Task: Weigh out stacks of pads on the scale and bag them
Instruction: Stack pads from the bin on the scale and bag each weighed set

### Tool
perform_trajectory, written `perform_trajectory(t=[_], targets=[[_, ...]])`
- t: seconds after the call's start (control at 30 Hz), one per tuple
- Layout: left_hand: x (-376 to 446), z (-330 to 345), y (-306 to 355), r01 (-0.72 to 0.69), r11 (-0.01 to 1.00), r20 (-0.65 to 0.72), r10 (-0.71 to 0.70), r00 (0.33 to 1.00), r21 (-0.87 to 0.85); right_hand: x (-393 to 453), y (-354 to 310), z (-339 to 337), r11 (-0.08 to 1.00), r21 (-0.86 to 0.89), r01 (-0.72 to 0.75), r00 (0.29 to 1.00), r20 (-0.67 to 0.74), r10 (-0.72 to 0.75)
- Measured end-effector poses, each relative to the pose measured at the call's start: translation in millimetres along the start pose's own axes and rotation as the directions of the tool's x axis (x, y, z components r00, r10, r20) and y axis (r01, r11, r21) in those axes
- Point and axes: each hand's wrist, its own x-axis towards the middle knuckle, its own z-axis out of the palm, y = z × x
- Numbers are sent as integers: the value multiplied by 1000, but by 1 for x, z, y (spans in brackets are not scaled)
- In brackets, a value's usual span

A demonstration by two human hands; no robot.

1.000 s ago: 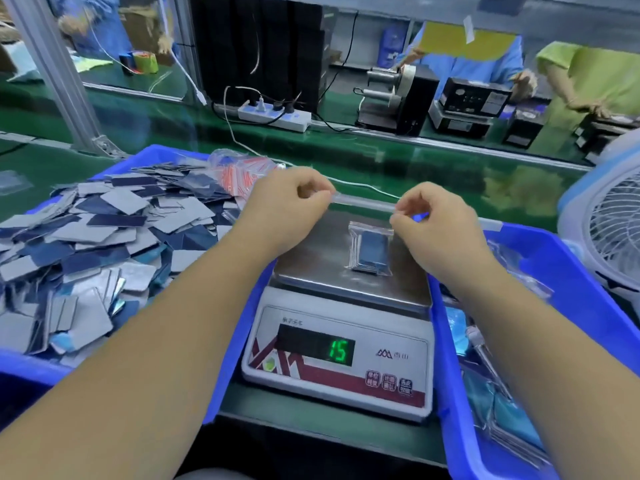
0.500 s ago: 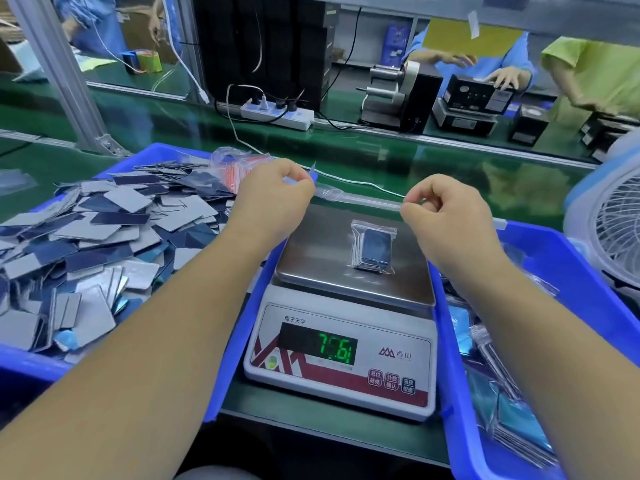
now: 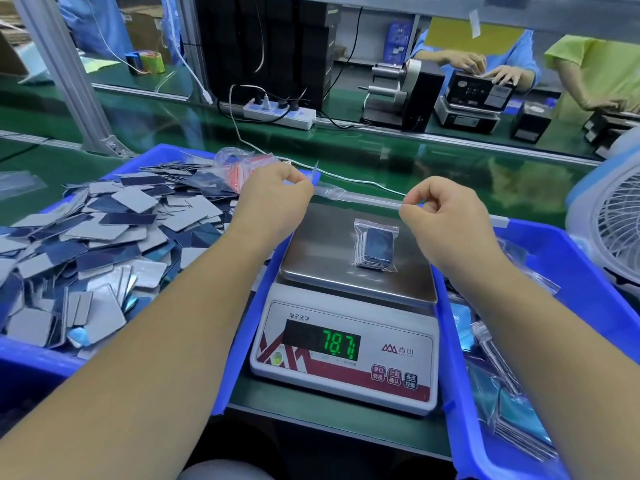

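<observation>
A small clear bag filled with a stack of pads (image 3: 375, 249) lies on the steel pan of the white scale (image 3: 322, 251), whose display reads 78.7. Above the pan's far edge, my left hand (image 3: 273, 202) and my right hand (image 3: 446, 223) each pinch an end of a thin clear plastic piece (image 3: 367, 197) stretched between them. Whether it is an empty bag seen edge-on I cannot tell. Loose grey and blue pads (image 3: 104, 237) fill the blue bin (image 3: 31, 358) at the left.
A second blue bin (image 3: 457, 375) at the right holds bagged pads (image 3: 512, 403). Empty red-striped bags (image 3: 239, 168) lie at the left bin's far corner. A fan (image 3: 613, 223) stands at the right. Behind run a green belt, a power strip (image 3: 280, 114) and other workers.
My hands have drawn apart, stretching the clear plastic. The scale's reading rose from 15 to 78.7. The bagged stack has not moved.
</observation>
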Motion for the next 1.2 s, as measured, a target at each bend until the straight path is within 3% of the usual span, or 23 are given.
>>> perform_trajectory(t=[0.1,0.17,0.23,0.3,0.47,0.63,0.73,0.87,0.93,1.0,1.1,1.2], targets=[[5,-6,-1,54,997,10,-53,999,-51,-1,-1,-3,997,-71,25,1000,1,-25],[10,-13,2,93,989,-17,-95,995,-115,-7,-5,-4,968,-246,44,994,106,-19],[15,-17,1,105,984,-60,-114,992,-142,-14,-11,1,857,-499,131,972,235,-12],[15,-17,-3,104,988,-89,-114,989,-115,-22,-17,11,732,-639,235,949,314,-31],[14,-16,-14,124,992,-113,-126,986,-26,-17,-16,4,715,-642,276,946,311,-86],[16,-19,-17,135,990,-145,-141,979,-49,13,10,-62,701,-712,46,963,218,158],[13,-24,-16,161,981,-156,-177,972,-109,24,21,-78,611,-789,59,908,297,296],[14,-36,-16,241,962,-117,-256,960,-125,27,25,-68,627,-778,22,933,241,266],[20,-46,-15,249,968,-94,-249,964,-14,25,20,-61,687,-726,-4,953,205,222],[23,-57,-14,231,943,-32,-231,973,241,22,13,-54,726,-688,8,950,233,210],[22,-73,-12,103,748,126,-243,962,656,13,0,-45,711,-694,113,926,334,179],[21,-78,-10,-31,612,234,-255,938,790,1,-23,-45,734,-642,221,896,431,107]])
